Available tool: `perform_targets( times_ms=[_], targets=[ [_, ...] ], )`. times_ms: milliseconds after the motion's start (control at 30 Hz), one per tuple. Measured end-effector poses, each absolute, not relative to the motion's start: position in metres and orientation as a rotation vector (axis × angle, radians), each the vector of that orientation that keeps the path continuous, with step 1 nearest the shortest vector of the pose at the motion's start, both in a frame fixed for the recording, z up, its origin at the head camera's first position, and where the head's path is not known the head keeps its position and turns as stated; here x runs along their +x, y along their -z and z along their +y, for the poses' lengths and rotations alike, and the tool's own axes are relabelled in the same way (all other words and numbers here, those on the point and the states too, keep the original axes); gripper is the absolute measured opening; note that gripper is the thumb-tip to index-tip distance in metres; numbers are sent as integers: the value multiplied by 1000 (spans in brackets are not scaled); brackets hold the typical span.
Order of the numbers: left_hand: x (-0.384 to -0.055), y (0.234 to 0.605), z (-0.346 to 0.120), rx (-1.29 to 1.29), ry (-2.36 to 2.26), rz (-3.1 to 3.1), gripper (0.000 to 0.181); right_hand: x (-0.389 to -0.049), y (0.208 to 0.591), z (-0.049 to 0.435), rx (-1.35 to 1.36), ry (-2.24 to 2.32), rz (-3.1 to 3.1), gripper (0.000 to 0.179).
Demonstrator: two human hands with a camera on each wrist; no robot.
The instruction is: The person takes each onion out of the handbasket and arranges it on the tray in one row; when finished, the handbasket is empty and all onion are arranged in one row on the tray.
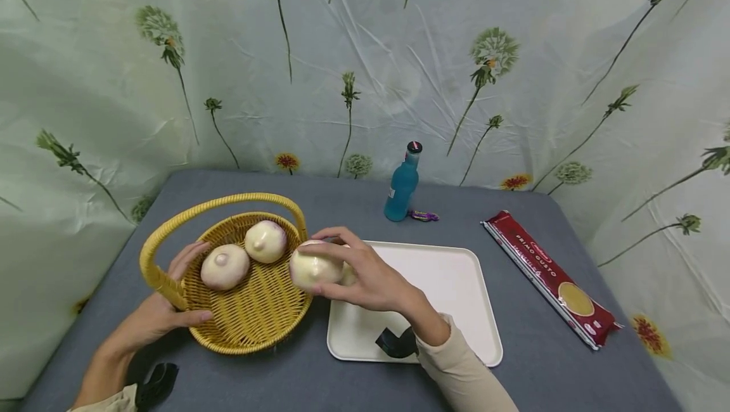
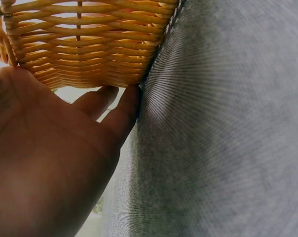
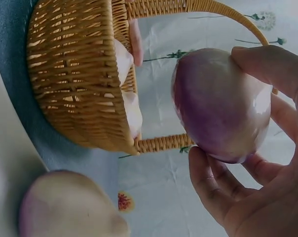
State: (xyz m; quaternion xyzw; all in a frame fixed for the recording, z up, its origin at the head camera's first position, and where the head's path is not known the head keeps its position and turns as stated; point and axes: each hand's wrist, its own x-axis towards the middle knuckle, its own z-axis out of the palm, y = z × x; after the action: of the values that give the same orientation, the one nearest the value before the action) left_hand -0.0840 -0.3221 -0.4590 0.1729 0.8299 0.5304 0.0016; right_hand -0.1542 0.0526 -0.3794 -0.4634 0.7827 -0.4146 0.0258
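A purple-and-white turnip (image 3: 220, 106) is held by my right hand (image 1: 365, 272), thumb and fingertips around its sides, at the right rim of the yellow wicker basket (image 1: 251, 320). Two more turnips lie inside the basket, one near the left wall (image 1: 225, 267) and one at the back (image 1: 265, 241). My left hand (image 1: 156, 317) holds the basket's left side, its thumb over the rim; in the left wrist view, fingers touch the woven wall low down. Another turnip (image 3: 70, 207) is on the white tray (image 1: 422, 336), mostly hidden behind the right hand in the head view.
The tray lies right of the basket on a grey-blue cloth. Behind it stands a blue bottle (image 1: 402, 187), with a purple wrapped candy (image 1: 423, 215) beside its base. A long red package (image 1: 547, 279) lies at the right. The basket's tall handle (image 1: 228, 199) arches over its opening.
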Motion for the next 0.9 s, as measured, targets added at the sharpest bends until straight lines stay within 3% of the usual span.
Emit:
perform_targets(
  times_ms=[433, 633, 900],
  targets=[
    [-84, 460, -323, 537, -1665, 2610, 112, -158, 385, 86, -1239, 1353, 2488, 50],
    [-81, 461, -325, 558, -1651, 2623, 112, -160, 391, 99, -1199, 1312, 2502, 57],
    [-85, 458, -322, 574, -1611, 2668, 113, -170, 396, 111, -1181, 1303, 2524, 48]
  ],
)
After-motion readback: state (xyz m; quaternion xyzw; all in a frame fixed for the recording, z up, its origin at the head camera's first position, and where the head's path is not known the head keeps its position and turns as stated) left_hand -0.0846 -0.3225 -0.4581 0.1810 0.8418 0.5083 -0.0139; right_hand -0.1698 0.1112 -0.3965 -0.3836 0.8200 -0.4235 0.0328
